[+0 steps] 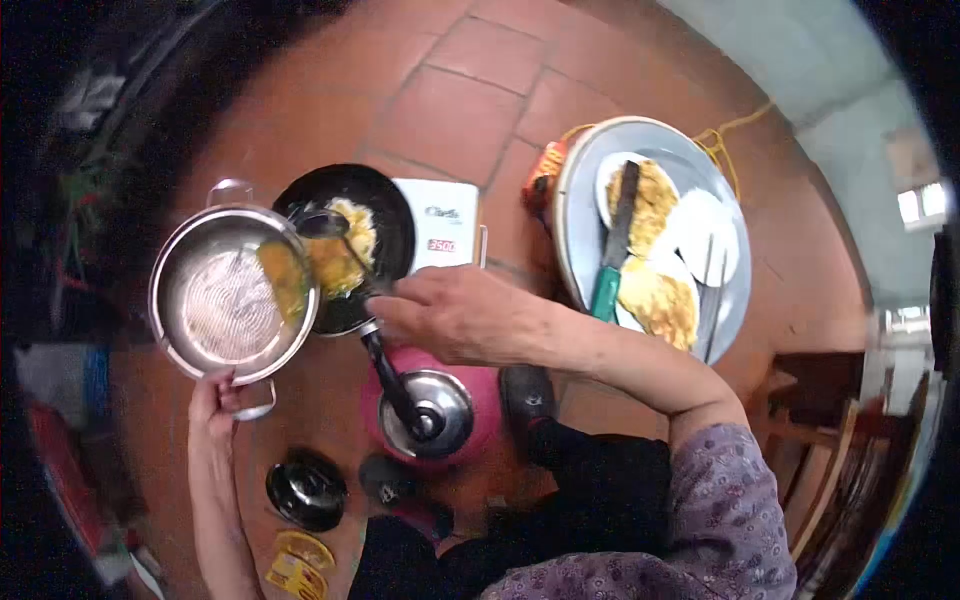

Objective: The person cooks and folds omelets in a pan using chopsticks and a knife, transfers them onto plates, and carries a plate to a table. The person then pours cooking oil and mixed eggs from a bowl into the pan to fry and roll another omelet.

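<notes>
My left hand [213,398] grips a wide metal pot [185,300] at its near side, by the rim and loop handle. The pot is tilted toward the frying pan, and yellow-orange beaten egg [285,283] has pooled on its right side. Close against it, a black frying pan [388,205] holds partly set egg [352,222]. My right hand [455,315] reaches over the pan's near right edge, fingers closed around the thin handle of a ladle [320,224]. The dark bowl of the ladle hangs above the egg.
Under the pan sits a white cooker [440,205] with a red display. Right of it, a round metal tray [590,160] carries plates of omelette [655,205], a green-handled spatula [604,292] and chopsticks [711,300]. A metal lid [450,395] on something pink and a black lid-like item [307,490] lie nearer.
</notes>
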The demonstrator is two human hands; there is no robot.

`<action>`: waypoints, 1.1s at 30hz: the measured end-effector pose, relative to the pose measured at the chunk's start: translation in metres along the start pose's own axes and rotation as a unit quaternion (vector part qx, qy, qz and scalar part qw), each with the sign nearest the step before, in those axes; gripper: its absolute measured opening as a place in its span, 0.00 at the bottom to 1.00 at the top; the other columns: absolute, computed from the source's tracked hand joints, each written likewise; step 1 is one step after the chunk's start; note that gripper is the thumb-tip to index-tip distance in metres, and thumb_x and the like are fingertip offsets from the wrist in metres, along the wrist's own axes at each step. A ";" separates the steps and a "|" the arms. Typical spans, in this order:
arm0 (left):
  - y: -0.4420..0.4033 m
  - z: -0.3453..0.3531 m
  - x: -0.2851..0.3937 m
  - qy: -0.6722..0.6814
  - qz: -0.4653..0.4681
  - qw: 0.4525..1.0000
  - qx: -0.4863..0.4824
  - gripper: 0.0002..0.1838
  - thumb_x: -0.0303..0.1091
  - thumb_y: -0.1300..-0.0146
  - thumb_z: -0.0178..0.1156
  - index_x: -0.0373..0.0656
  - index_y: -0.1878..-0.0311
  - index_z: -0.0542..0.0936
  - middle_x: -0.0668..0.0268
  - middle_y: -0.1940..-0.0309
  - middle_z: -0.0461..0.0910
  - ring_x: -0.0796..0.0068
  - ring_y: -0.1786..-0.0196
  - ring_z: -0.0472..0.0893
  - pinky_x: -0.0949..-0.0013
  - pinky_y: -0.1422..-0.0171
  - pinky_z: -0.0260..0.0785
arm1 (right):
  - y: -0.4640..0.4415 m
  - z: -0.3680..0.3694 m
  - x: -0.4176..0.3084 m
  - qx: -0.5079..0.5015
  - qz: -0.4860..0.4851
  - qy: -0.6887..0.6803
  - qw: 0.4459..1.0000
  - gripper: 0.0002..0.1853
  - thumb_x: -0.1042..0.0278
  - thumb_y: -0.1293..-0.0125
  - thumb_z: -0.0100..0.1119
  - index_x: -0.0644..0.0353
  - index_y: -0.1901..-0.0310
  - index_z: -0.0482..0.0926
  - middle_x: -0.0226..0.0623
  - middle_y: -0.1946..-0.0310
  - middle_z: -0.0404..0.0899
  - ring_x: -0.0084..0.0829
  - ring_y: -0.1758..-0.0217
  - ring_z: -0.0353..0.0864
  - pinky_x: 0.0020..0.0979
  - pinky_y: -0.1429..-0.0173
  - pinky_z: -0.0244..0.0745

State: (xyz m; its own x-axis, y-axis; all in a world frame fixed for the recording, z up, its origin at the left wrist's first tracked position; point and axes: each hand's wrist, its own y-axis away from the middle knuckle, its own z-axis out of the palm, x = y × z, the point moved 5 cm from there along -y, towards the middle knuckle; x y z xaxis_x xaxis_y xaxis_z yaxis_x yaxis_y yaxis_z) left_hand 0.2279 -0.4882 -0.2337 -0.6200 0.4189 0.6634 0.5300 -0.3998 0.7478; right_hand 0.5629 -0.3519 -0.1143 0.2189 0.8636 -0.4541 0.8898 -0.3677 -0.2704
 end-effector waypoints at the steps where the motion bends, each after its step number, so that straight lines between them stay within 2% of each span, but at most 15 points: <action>1: -0.010 -0.006 -0.004 0.021 -0.022 0.999 -0.027 0.06 0.23 0.47 0.55 0.45 0.72 0.69 0.75 0.86 0.67 0.90 0.88 0.62 0.87 0.90 0.52 | 0.000 0.000 0.003 0.016 0.024 0.010 1.000 0.10 0.69 0.41 0.55 0.64 0.60 0.75 0.42 0.68 0.78 0.38 0.67 0.79 0.33 0.65 0.75; 3: -0.022 -0.015 -0.010 0.032 -0.046 0.996 -0.062 0.06 0.23 0.47 0.55 0.46 0.72 0.69 0.75 0.85 0.68 0.90 0.88 0.63 0.87 0.89 0.52 | -0.001 0.003 0.010 0.039 0.059 0.026 0.997 0.09 0.69 0.40 0.54 0.65 0.61 0.75 0.42 0.69 0.78 0.37 0.67 0.79 0.33 0.66 0.75; 5: -0.025 -0.025 -0.013 0.019 -0.026 0.996 -0.087 0.06 0.23 0.47 0.55 0.46 0.72 0.69 0.76 0.86 0.67 0.91 0.88 0.63 0.87 0.90 0.51 | -0.002 -0.006 0.015 0.233 0.052 -0.083 0.967 0.12 0.66 0.36 0.51 0.66 0.60 0.75 0.39 0.70 0.78 0.31 0.67 0.79 0.29 0.65 0.75; 6: -0.024 -0.029 -0.014 0.016 -0.024 0.996 -0.088 0.06 0.23 0.47 0.55 0.46 0.72 0.69 0.76 0.86 0.67 0.91 0.88 0.63 0.87 0.90 0.51 | -0.007 0.002 0.014 0.237 0.053 -0.083 0.967 0.12 0.66 0.36 0.51 0.66 0.60 0.75 0.39 0.70 0.78 0.31 0.67 0.79 0.29 0.65 0.75; 8: -0.012 -0.028 -0.015 -0.004 -0.052 0.993 -0.108 0.07 0.23 0.47 0.56 0.46 0.72 0.69 0.77 0.87 0.66 0.91 0.89 0.62 0.87 0.90 0.49 | -0.017 0.023 0.024 0.250 0.149 -0.392 0.873 0.14 0.63 0.34 0.49 0.66 0.58 0.75 0.37 0.69 0.78 0.28 0.66 0.79 0.26 0.63 0.76; 9: -0.006 -0.029 -0.016 -0.013 -0.067 0.991 -0.116 0.07 0.23 0.47 0.56 0.47 0.72 0.69 0.77 0.87 0.66 0.91 0.89 0.62 0.87 0.90 0.48 | -0.018 0.036 0.027 0.243 0.191 -0.534 0.787 0.15 0.61 0.32 0.48 0.66 0.57 0.75 0.36 0.69 0.79 0.26 0.65 0.79 0.25 0.62 0.76; 10: -0.007 -0.032 -0.020 -0.012 -0.063 0.992 -0.108 0.07 0.23 0.47 0.56 0.47 0.72 0.69 0.77 0.87 0.66 0.91 0.89 0.62 0.87 0.90 0.48 | -0.018 0.044 0.023 0.240 0.185 -0.540 0.786 0.15 0.61 0.32 0.48 0.66 0.57 0.75 0.36 0.69 0.79 0.26 0.65 0.79 0.25 0.62 0.76; 13: 0.001 -0.043 -0.027 0.039 -0.081 0.994 -0.055 0.07 0.22 0.47 0.56 0.47 0.72 0.69 0.78 0.88 0.65 0.91 0.89 0.61 0.86 0.90 0.48 | -0.029 0.093 0.014 0.167 0.289 -0.690 0.642 0.18 0.57 0.31 0.44 0.65 0.53 0.74 0.35 0.66 0.78 0.23 0.63 0.79 0.25 0.57 0.76; 15: 0.027 -0.033 -0.026 0.046 -0.071 0.996 -0.030 0.08 0.22 0.47 0.56 0.47 0.73 0.68 0.77 0.88 0.65 0.90 0.90 0.60 0.85 0.89 0.48 | -0.031 0.112 0.008 0.126 0.287 -0.713 0.628 0.20 0.56 0.31 0.44 0.64 0.49 0.72 0.39 0.61 0.77 0.26 0.59 0.79 0.27 0.52 0.75; 17: 0.037 -0.030 -0.021 0.053 -0.074 0.996 -0.018 0.08 0.21 0.47 0.56 0.46 0.74 0.68 0.76 0.88 0.65 0.89 0.90 0.60 0.85 0.89 0.48 | -0.034 0.124 0.003 0.116 0.280 -0.760 0.575 0.21 0.56 0.30 0.43 0.63 0.44 0.68 0.41 0.55 0.75 0.27 0.55 0.77 0.29 0.49 0.74; 20: 0.053 -0.033 -0.020 0.083 -0.075 0.994 0.005 0.09 0.20 0.48 0.56 0.44 0.76 0.67 0.75 0.88 0.64 0.88 0.90 0.60 0.85 0.89 0.49 | -0.040 0.130 -0.012 0.063 0.298 -0.770 0.561 0.22 0.56 0.30 0.42 0.62 0.41 0.63 0.42 0.52 0.73 0.30 0.52 0.76 0.31 0.47 0.73; 22: 0.041 -0.047 -0.027 0.121 -0.096 0.988 -0.003 0.09 0.20 0.48 0.56 0.44 0.76 0.67 0.75 0.88 0.64 0.88 0.90 0.60 0.85 0.89 0.49 | -0.038 0.140 -0.017 0.061 0.326 -0.809 0.485 0.23 0.57 0.31 0.43 0.61 0.40 0.61 0.42 0.52 0.73 0.32 0.52 0.76 0.33 0.47 0.73; 27: 0.029 -0.068 -0.041 0.165 -0.131 0.977 -0.023 0.11 0.18 0.49 0.56 0.45 0.76 0.66 0.76 0.88 0.64 0.88 0.89 0.60 0.85 0.88 0.49 | -0.029 0.171 -0.019 0.089 0.372 -0.797 0.468 0.23 0.61 0.33 0.47 0.61 0.39 0.60 0.42 0.55 0.74 0.34 0.54 0.77 0.33 0.50 0.75; 30: 0.018 -0.076 -0.049 0.172 -0.118 0.978 0.009 0.11 0.18 0.50 0.56 0.45 0.76 0.66 0.76 0.88 0.64 0.88 0.89 0.60 0.85 0.88 0.49 | -0.024 0.193 -0.013 0.074 0.443 -0.747 0.490 0.24 0.64 0.35 0.50 0.61 0.39 0.60 0.42 0.57 0.75 0.34 0.59 0.79 0.32 0.55 0.76; 33: -0.005 -0.098 -0.063 0.171 -0.098 0.980 0.016 0.11 0.18 0.49 0.56 0.45 0.76 0.66 0.76 0.88 0.63 0.88 0.89 0.61 0.86 0.89 0.49 | -0.022 0.209 -0.011 0.061 0.449 -0.720 0.526 0.24 0.65 0.36 0.52 0.61 0.40 0.61 0.43 0.59 0.76 0.32 0.63 0.80 0.30 0.60 0.77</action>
State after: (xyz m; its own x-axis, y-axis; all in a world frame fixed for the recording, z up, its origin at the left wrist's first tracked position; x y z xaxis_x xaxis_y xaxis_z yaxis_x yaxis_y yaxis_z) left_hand 0.2074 -0.5929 -0.2812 -0.8667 0.1859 0.4629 0.3950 -0.3112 0.8644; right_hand 0.4569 -0.4252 -0.2806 -0.0784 -0.8003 -0.5944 0.6353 -0.4996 0.5889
